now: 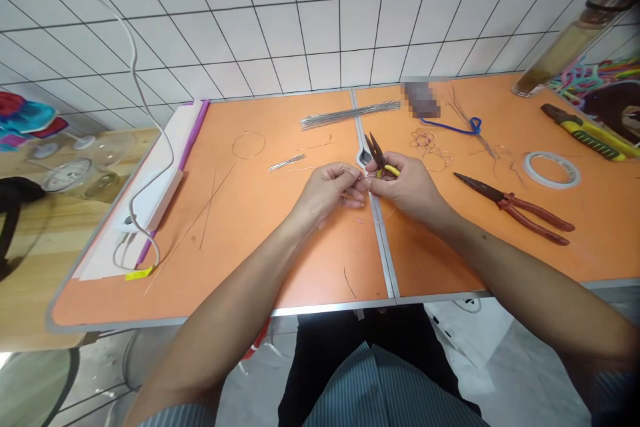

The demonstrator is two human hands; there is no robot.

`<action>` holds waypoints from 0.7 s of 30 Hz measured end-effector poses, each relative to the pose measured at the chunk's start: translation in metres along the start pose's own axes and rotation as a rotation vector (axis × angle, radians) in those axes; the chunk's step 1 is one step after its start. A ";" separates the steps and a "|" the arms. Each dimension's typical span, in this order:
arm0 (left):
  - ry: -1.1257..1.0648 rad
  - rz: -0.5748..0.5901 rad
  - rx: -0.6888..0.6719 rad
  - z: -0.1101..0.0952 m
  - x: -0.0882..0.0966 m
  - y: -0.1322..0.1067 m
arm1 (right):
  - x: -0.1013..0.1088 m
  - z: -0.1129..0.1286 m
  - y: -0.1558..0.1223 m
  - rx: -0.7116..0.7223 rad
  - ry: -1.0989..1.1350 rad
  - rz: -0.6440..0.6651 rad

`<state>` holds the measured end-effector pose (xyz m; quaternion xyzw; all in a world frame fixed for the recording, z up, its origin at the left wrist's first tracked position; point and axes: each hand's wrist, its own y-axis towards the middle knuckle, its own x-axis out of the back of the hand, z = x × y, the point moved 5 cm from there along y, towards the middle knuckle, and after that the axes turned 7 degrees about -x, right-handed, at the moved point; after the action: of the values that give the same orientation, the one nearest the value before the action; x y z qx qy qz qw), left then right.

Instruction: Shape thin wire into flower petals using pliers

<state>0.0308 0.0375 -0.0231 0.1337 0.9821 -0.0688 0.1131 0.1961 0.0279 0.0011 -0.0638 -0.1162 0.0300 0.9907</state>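
Your left hand (334, 185) and right hand (404, 181) pinch thin metal wire (365, 177); the dark-nosed, yellow-handled pliers (379, 157) in your right could snag it.

No lettering, brand or number is legible. Yellow tag (139, 274) on the white cable (134, 60), well left of the left hand (334, 190): too small to read. White bag (475, 340), below the tabletop (250, 227) on the near side of the right hand (409, 185): dark curved mark, partly cut off, no wording discernible. Pixelated patch (421, 100) beyond the right hand: unreadable.
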 end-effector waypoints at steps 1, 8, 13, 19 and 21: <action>0.017 0.004 -0.014 0.000 0.000 0.000 | 0.000 0.000 0.000 -0.002 0.002 0.002; 0.133 -0.032 -0.090 -0.005 -0.001 -0.003 | -0.003 -0.009 0.001 0.002 0.080 0.038; 0.087 -0.051 -0.048 -0.002 0.000 -0.004 | -0.005 -0.017 0.004 -0.032 0.149 0.089; 0.029 -0.088 -0.047 0.001 0.001 -0.004 | -0.005 -0.018 0.005 -0.007 0.186 0.103; 0.002 -0.078 -0.034 0.001 0.000 -0.004 | -0.005 -0.017 0.005 -0.002 0.187 0.100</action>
<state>0.0297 0.0337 -0.0240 0.0937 0.9877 -0.0562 0.1115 0.1954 0.0303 -0.0172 -0.0731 -0.0199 0.0733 0.9944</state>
